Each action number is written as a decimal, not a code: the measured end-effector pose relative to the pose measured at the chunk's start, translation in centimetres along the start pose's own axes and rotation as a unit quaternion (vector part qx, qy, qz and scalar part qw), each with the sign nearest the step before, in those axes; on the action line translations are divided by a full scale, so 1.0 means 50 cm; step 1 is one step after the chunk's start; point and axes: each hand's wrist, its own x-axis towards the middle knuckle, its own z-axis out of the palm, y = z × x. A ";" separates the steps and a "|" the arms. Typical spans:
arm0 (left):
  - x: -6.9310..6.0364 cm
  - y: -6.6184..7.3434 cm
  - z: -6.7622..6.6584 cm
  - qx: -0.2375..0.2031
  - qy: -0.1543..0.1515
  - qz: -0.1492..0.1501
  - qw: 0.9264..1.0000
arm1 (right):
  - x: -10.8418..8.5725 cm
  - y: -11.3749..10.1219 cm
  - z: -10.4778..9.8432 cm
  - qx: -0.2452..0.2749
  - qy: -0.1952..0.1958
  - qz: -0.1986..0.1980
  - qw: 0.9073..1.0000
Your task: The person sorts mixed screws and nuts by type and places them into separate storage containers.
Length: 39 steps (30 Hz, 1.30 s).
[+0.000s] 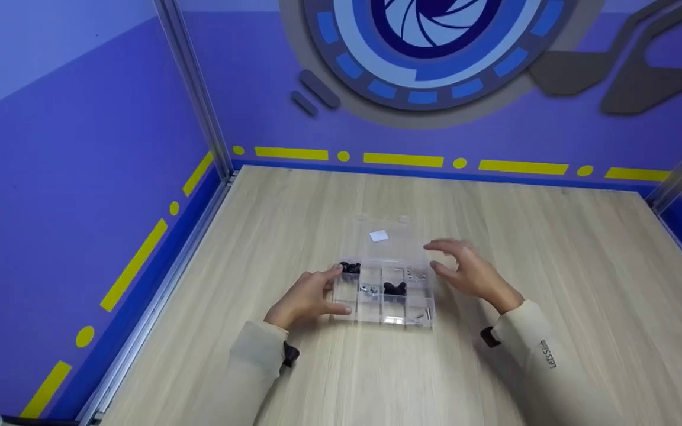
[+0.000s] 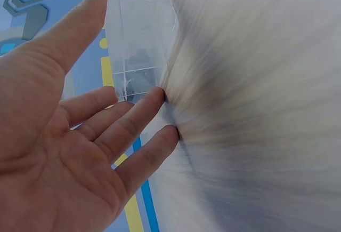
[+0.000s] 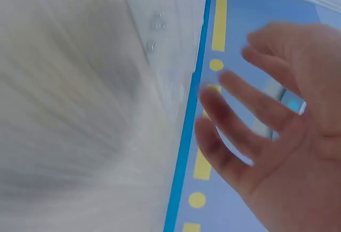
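A clear plastic compartment box lies on the table with its transparent lid folded open toward the back. Black pieces fill its back-left cell, and more black pieces sit near the middle. Small shiny parts occupy other cells; their kind is too small to tell. My left hand touches the left side of the box with extended fingertips, the thumb spread away. Beside the right edge, my right hand hovers apart from the box, fingers spread and slightly bent, holding nothing.
A small white label is on the lid. The wooden table is bordered by a blue printed wall at the back and another on the left, with metal posts at the corners.
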 end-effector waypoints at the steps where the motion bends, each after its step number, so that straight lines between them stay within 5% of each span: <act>1: 0.001 0.000 0.000 0.000 0.001 -0.002 1.000 | -0.001 0.006 -0.002 -0.017 0.028 -0.003 0.999; 5: 0.003 0.003 -0.001 0.003 0.002 -0.004 1.000 | -0.007 0.033 -0.007 -0.084 0.117 -0.004 0.990; 9: 0.007 0.005 -0.001 0.005 0.004 0.002 1.000 | -0.017 0.067 -0.014 -0.123 0.148 0.013 0.981; 20: 0.020 0.007 -0.003 0.009 0.002 0.008 1.000 | -0.049 0.108 -0.028 -0.182 0.103 0.124 0.970; 33: 0.026 0.006 -0.004 0.004 -0.005 0.006 1.000 | -0.062 0.111 -0.021 -0.194 0.104 0.139 0.966; 36: 0.025 0.006 -0.011 0.011 0.015 0.013 1.000 | -0.060 0.106 -0.019 -0.192 0.106 0.134 0.966; 39: 0.026 0.004 -0.022 0.030 0.069 0.030 0.997 | -0.057 0.101 -0.020 -0.190 0.109 0.132 0.967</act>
